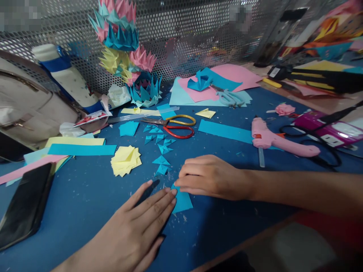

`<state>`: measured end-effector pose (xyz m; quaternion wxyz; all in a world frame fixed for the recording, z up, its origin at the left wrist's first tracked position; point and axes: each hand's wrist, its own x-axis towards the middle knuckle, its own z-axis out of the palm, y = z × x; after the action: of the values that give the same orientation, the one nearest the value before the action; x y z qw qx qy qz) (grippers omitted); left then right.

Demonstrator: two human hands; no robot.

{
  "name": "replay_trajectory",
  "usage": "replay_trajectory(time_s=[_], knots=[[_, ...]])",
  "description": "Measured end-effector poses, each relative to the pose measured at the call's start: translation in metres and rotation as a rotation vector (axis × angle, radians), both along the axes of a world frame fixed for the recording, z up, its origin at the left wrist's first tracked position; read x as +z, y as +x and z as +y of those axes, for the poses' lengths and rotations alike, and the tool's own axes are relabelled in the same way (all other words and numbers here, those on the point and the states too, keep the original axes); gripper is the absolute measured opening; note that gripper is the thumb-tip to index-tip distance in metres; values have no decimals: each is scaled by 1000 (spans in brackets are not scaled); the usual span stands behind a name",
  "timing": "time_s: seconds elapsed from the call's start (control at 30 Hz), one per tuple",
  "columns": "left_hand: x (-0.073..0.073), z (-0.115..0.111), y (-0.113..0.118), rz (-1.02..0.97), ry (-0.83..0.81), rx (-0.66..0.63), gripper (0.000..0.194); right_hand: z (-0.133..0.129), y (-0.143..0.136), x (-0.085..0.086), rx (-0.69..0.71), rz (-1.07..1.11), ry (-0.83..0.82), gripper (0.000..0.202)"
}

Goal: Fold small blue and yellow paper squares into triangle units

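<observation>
At the fingertips: a blue paper piece (181, 202) lies flat on the tabletop (85, 200).
Left hand (136, 230): fingers together, flat, tips on the paper's left edge.
Right hand (210, 176): fingers curled, pressing its top edge.
Just beyond: folded blue triangles (161, 149), yellow paper stack (125, 160), scissors (172, 126), pink glue gun (275, 139).

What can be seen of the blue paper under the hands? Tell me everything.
The blue paper is a small, thin, turquoise piece lying flat on the dark blue table. Only its lower part shows, with straight edges and a corner pointing toward the camera. The left hand presses its left edge with flat fingertips; the right hand covers its top with curled fingers.
</observation>
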<state>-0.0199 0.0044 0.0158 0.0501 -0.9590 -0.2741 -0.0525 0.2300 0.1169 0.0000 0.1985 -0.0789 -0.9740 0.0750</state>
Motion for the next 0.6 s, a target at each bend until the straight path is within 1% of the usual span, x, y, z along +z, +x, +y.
replay_trajectory(time_s=[0.07, 0.13, 0.37, 0.43, 0.5, 0.6], knots=[[-1, -1, 1, -11, 1, 7, 50, -1, -1, 0, -10, 13, 19, 25], [-1, -1, 2, -15, -4, 12, 50, -2, -2, 0, -47, 20, 4, 24], [-1, -2, 2, -17, -6, 19, 49, -3, -5, -2, -148, -11, -196, 30], [-1, -2, 1, -21, -1, 22, 48, -3, -4, -3, -147, -23, -185, 26], [-2, -1, 1, -24, -4, 21, 48, -3, -4, -4, -115, -48, -130, 19], [-1, -2, 1, -10, -17, 13, 48, -4, -4, -4, -103, -69, -61, 21]])
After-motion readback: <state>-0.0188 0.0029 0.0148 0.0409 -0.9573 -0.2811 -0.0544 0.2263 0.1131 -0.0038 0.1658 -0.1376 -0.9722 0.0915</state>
